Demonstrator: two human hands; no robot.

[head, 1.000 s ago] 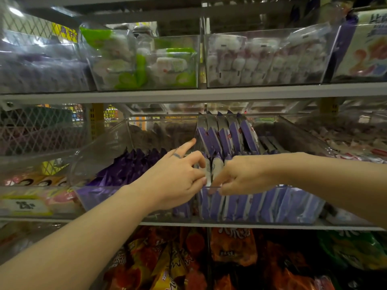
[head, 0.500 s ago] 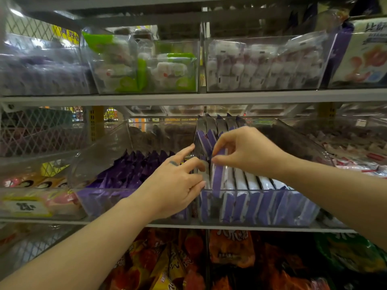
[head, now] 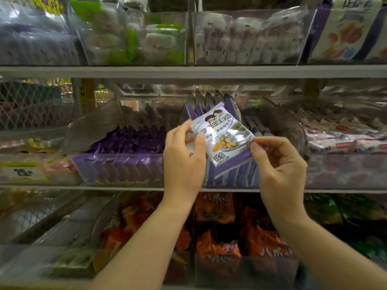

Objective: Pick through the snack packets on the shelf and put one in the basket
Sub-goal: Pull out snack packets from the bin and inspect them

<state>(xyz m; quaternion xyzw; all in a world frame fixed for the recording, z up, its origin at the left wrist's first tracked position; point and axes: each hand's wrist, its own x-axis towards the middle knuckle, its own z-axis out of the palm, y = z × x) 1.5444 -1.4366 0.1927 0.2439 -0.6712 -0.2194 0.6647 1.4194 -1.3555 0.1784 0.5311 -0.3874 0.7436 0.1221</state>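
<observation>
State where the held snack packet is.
Centre of head view: the snack packet is pinched between left hand and right hand, before the bin of purple packets.

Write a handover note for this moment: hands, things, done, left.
Left hand and right hand pinch the packet, one at its left edge, one at its right corner.
It is held up, face to camera, in front of the row of like packets on the middle shelf.
The basket is not in view.
Done: one packet in hand.
Left: put it in the basket.
</observation>
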